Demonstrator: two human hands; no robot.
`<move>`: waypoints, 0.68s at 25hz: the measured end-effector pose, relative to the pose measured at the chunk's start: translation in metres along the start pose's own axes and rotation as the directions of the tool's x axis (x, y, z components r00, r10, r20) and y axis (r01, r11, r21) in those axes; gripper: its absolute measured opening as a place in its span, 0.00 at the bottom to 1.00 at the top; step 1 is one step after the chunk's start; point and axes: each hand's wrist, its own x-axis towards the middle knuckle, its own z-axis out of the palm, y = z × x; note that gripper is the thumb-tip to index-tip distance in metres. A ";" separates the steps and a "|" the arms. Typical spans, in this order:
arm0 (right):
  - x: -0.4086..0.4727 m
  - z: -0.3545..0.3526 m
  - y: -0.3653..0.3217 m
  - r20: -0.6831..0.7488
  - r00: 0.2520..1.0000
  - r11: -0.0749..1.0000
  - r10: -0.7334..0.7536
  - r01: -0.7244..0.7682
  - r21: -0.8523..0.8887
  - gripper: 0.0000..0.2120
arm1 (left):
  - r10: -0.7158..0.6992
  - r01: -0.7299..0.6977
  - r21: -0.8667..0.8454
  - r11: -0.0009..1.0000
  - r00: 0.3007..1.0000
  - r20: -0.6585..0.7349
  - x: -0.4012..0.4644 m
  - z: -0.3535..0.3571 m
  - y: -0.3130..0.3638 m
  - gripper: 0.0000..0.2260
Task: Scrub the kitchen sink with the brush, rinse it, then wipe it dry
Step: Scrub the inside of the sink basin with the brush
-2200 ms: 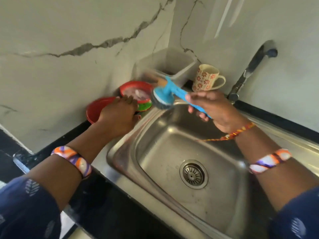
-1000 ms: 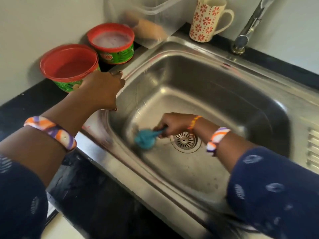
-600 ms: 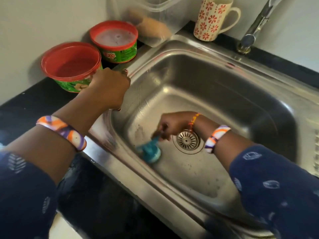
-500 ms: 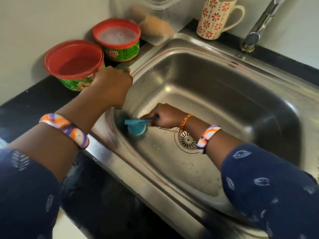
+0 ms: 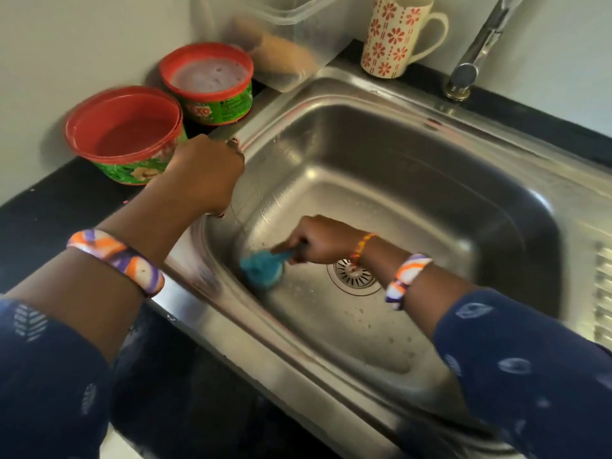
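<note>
While the right hand (image 5: 318,240) grips the handle of the blue brush (image 5: 263,268), its bristled head presses on the floor of the sink (image 5: 414,180) near the left wall, just left of the drain (image 5: 353,275). Half a second ago the head sat higher, tucked against the foot of that left wall; now it has slid down and toward the near side of the basin, so the stroke runs back and forth along the left part of the floor. Two seconds ago the brush was in the air by the back rim, so scrubbing has only just begun. I judge the back wall, right wall and right half of the floor untouched; rinsing and wiping dry lie well ahead.

The left hand (image 5: 203,175) has stayed on the sink's left rim, fingers curled over the edge, bracing the body. Droplets and thin suds speckle the basin floor toward the near edge.

At the back left corner of the counter (image 5: 49,207) stand two red-rimmed green tubs: the nearer tub (image 5: 124,135) shows only its red inside, while the farther tub (image 5: 207,84) holds a pale, foamy mass, likely dish soap. Behind them a clear plastic bin (image 5: 281,38) holds something tan and blurred that I cannot identify. A flowered mug (image 5: 394,34) stands along the back edge near the tap (image 5: 477,51); its contents are hidden.
</note>
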 end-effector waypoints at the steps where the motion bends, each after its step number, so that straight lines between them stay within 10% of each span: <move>1: 0.008 0.003 -0.001 -0.141 0.988 0.997 0.057 -0.064 -0.046 0.13 | 0.008 -0.008 0.012 1.000 1.000 -0.003 0.001 -0.001 0.000 0.33; 5: -0.004 0.012 0.034 -0.404 0.840 0.871 0.362 -0.459 -0.175 0.18 | 0.007 -0.006 -0.019 1.000 0.999 0.033 0.001 0.000 -0.002 0.36; 11: -0.056 0.051 0.042 0.007 0.998 0.995 -0.063 0.062 0.081 0.21 | -0.004 0.005 -0.029 1.000 1.000 0.026 -0.001 -0.003 0.008 0.32; 14: -0.044 0.026 0.072 -0.366 0.885 0.933 0.289 -0.174 0.316 0.20 | -0.027 0.028 -0.047 0.999 1.000 0.009 -0.004 -0.004 0.012 0.32; 17: -0.033 0.026 0.037 -0.241 0.913 0.815 0.330 -0.146 0.562 0.20 | -0.023 0.023 -0.054 0.998 1.000 0.006 -0.006 -0.008 0.012 0.31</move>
